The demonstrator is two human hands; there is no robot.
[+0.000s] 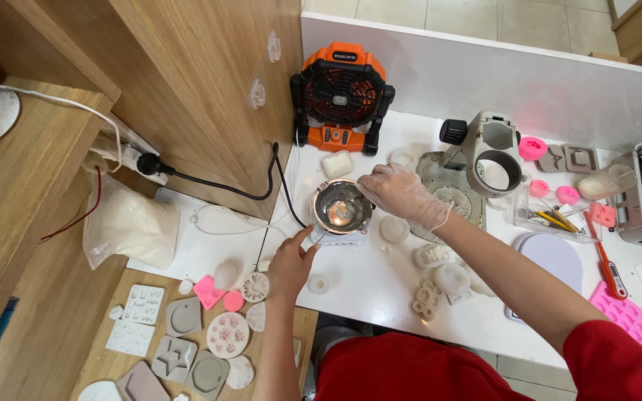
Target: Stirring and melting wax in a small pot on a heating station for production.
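A shiny metal bowl [339, 206] sits on a small white heater base [347, 237] near the middle of the white table [365, 286]. My right hand [403, 194], in a thin clear glove, rests on the bowl's right rim. My bare left hand [291, 261] reaches up from below, its fingertips touching the base at the bowl's lower left. The bowl holds a little clear liquid.
An orange and black fan [342, 95] stands behind the bowl. A stereo microscope [488, 152] is to the right, with pink moulds [637, 321], a thermometer [609, 267] and a clear tool tray [555, 215]. Grey and white silicone moulds [183, 338] lie at lower left; a white bag [129, 223] is left.
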